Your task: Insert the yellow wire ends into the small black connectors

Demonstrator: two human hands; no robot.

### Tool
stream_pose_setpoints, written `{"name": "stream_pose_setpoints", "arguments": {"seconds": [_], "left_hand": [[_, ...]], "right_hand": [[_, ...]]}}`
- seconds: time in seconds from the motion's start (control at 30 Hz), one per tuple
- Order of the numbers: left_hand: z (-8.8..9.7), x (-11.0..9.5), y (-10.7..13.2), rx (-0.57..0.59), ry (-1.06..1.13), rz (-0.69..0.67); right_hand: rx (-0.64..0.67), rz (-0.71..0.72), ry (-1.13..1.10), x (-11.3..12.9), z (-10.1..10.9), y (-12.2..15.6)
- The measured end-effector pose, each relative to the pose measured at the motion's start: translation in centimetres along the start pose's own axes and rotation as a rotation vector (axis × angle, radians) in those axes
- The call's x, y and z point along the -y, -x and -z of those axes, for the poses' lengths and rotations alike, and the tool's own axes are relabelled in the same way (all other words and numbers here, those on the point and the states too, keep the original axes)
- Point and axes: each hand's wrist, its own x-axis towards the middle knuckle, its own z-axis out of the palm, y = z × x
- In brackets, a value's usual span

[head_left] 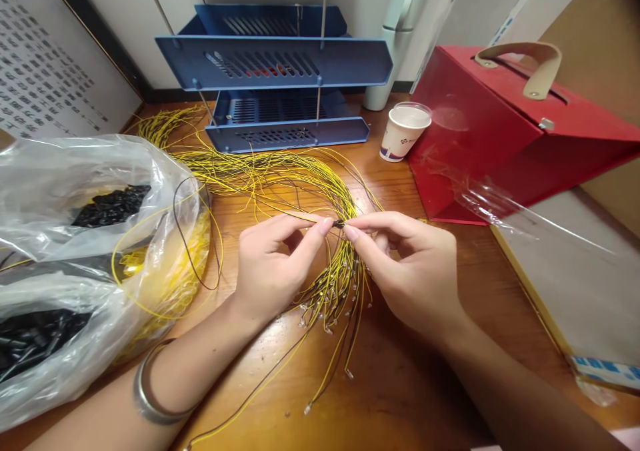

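Observation:
My left hand (273,264) and my right hand (407,267) meet fingertip to fingertip over a wooden table (400,384). Together they pinch a small black piece (339,224) on the end of a thin yellow wire. Beneath the hands lies a bundle of yellow wires (300,184) with small clear terminals at their ends. A dark brown wire (193,237) loops out to the left. A metal bangle (147,391) sits on my left wrist.
Clear plastic bags (65,251) at left hold small black parts and yellow wire. A blue stacked tray rack (275,71) stands at the back. A paper cup (403,131), a red box (505,124) with a handle and a flat cardboard package (580,284) are at right.

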Motion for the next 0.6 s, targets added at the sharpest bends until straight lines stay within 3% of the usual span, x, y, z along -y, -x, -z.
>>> {"name": "stream_pose_setpoints", "arguments": {"seconds": [0.6], "left_hand": [[-0.06,0.3,-0.05,0.006,-0.011,0.009]], "right_hand": [[0.101,0.111,0.016,-0.14,0.05,-0.16]]}}
